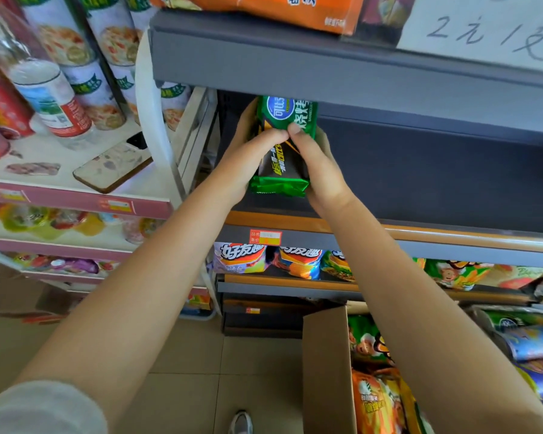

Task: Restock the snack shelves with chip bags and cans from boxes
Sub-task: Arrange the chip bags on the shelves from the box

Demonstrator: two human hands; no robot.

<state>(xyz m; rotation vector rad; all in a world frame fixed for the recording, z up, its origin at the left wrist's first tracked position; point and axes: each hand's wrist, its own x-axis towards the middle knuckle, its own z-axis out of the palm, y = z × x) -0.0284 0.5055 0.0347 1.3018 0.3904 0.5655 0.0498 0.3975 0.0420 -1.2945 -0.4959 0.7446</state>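
Observation:
A green and black chip bag (284,142) stands at the left end of a dark grey shelf (420,183), its top partly under the shelf above. My left hand (248,155) grips the bag's left side with the thumb across its front. My right hand (317,164) grips its right side, thumb pressed on the front near the left thumb. An open cardboard box (326,364) at the lower right holds orange and green chip bags (373,399).
Lower shelves (295,286) carry several chip bags (242,256). A white rack on the left holds snack cans (107,98), a bottle (44,89) and a phone (113,167). A handwritten price sign (489,29) hangs at top right. Tiled floor and my shoe (240,422) lie below.

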